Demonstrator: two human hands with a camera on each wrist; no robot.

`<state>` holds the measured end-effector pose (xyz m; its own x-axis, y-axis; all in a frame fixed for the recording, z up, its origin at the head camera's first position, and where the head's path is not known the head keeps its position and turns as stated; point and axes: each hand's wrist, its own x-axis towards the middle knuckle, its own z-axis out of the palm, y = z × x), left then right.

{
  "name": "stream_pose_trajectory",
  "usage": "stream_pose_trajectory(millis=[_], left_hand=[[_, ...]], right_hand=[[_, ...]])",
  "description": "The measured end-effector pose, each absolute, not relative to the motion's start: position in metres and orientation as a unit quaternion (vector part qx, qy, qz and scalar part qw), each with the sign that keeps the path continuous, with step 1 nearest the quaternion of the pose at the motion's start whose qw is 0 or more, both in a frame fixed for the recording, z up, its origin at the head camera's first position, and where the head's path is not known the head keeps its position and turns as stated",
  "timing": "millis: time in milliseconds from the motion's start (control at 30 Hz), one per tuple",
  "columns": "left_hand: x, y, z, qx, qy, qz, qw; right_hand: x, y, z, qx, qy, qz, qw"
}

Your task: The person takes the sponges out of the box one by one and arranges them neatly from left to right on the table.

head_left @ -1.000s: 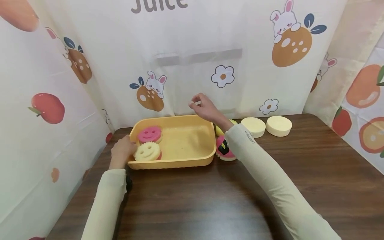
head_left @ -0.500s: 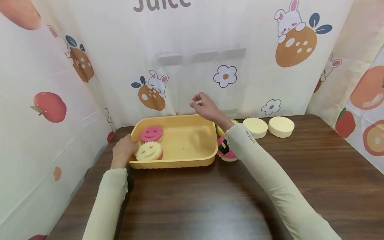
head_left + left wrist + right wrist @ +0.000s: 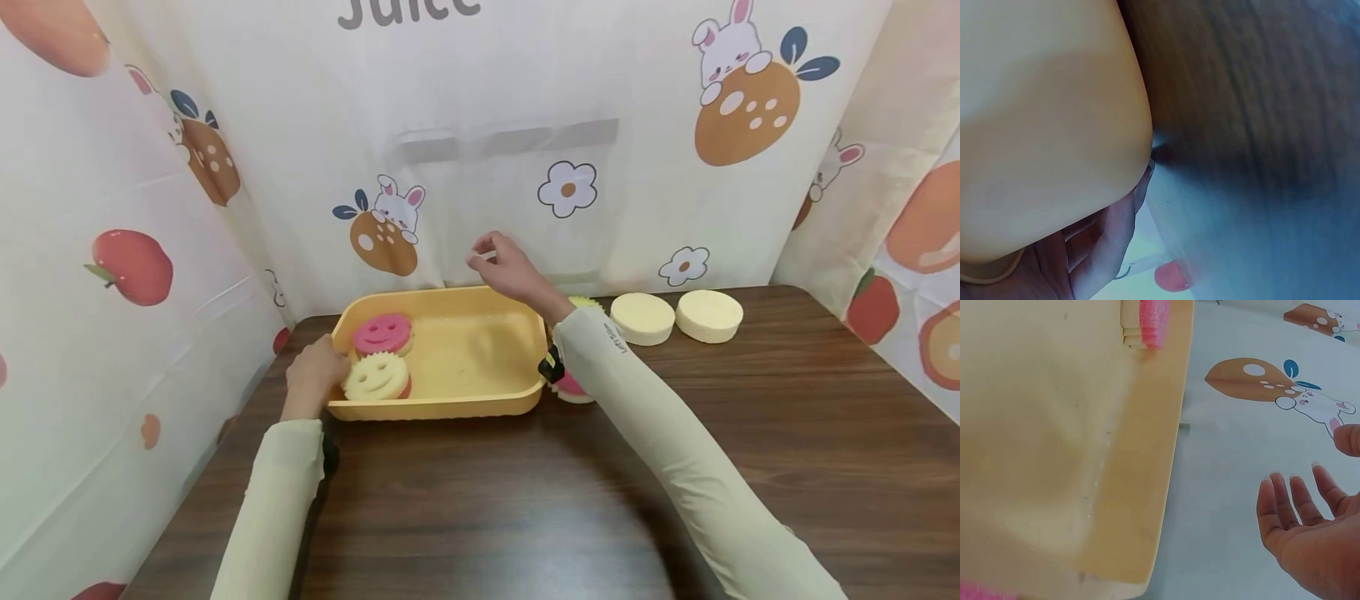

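A shallow yellow plastic tray (image 3: 450, 409) stands on the wooden table against the back wall. My left hand (image 3: 315, 377) grips its left end; the left wrist view shows fingers (image 3: 1113, 234) curled against the tray's outer wall. Inside, at that end, lie a pink smiley sponge (image 3: 382, 334) and, nearer me, a cream smiley sponge (image 3: 377, 377) with a pink underside. My right hand (image 3: 510, 268) hovers above the tray's back edge, fingers loosely bent and holding nothing. Its palm (image 3: 1313, 553) shows beyond the rim in the right wrist view.
Right of the tray, partly hidden by my right sleeve (image 3: 637, 392), are a yellow sponge (image 3: 585, 302) and a pink sponge (image 3: 573, 388). Two plain cream round sponges, one (image 3: 642, 318) beside the other (image 3: 709, 316), sit at the table's back. Printed cloth (image 3: 480, 192) encloses three sides.
The head view has shifted slightly, moving the scene a little to the right. My right hand has drifted slightly left over the tray; my left hand keeps its grip on the tray.
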<state>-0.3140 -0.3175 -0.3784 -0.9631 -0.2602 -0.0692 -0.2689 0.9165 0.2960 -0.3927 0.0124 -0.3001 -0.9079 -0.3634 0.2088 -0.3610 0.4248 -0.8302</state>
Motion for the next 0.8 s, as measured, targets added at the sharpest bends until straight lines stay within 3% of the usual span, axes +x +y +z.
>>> stream_pose_trajectory(millis=[800], left_hand=[[-0.314, -0.319, -0.379, -0.132, 0.98, 0.15, 0.01]], right_hand=[[-0.397, -0.022, -0.312, -0.244, 0.845, -0.476, -0.024]])
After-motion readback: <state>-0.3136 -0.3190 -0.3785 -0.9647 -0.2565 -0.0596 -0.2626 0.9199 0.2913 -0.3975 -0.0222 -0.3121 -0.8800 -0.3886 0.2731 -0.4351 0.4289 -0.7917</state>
